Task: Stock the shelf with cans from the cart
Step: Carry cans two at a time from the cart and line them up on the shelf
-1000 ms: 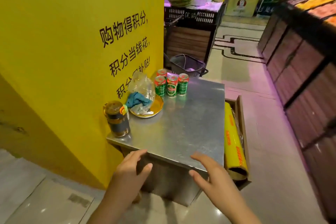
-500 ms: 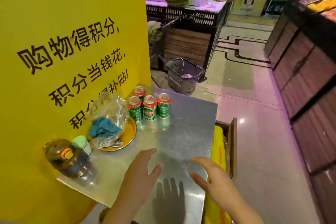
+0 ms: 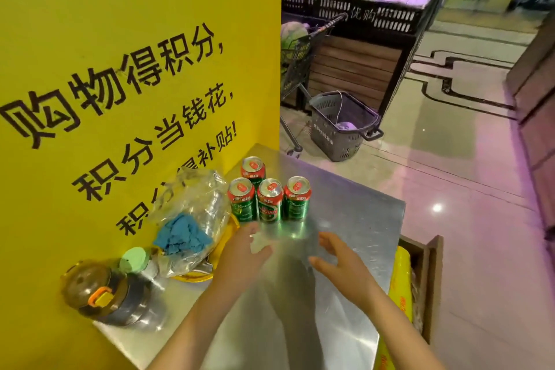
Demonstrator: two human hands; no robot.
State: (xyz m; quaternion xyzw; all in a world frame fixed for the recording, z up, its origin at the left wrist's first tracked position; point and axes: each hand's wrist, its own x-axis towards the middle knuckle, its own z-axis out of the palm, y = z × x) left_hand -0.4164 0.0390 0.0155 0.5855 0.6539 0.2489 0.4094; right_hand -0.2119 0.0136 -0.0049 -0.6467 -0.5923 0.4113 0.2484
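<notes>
Several green and red cans stand upright on a steel table top (image 3: 360, 219) beside the yellow wall. Three of them form a row: the left can (image 3: 242, 200), the middle can (image 3: 270, 201) and the right can (image 3: 297, 198). One more can (image 3: 253, 169) stands behind them. My left hand (image 3: 244, 252) hovers over the table just in front of the left and middle cans, fingers relaxed, holding nothing. My right hand (image 3: 341, 264) hovers a little nearer and to the right, fingers spread, also holding nothing.
A clear plastic bag with a blue cloth (image 3: 183, 237) lies on a yellow plate (image 3: 195, 275) left of the cans. A dark bottle (image 3: 99, 294) stands at the near left corner. A yellow film roll (image 3: 401, 282) sits in a box on the right. A grey basket (image 3: 342, 126) stands on the floor beyond.
I have moved closer to the table. Both hands have advanced from its near edge across the top toward the cans. The cans have not moved.
</notes>
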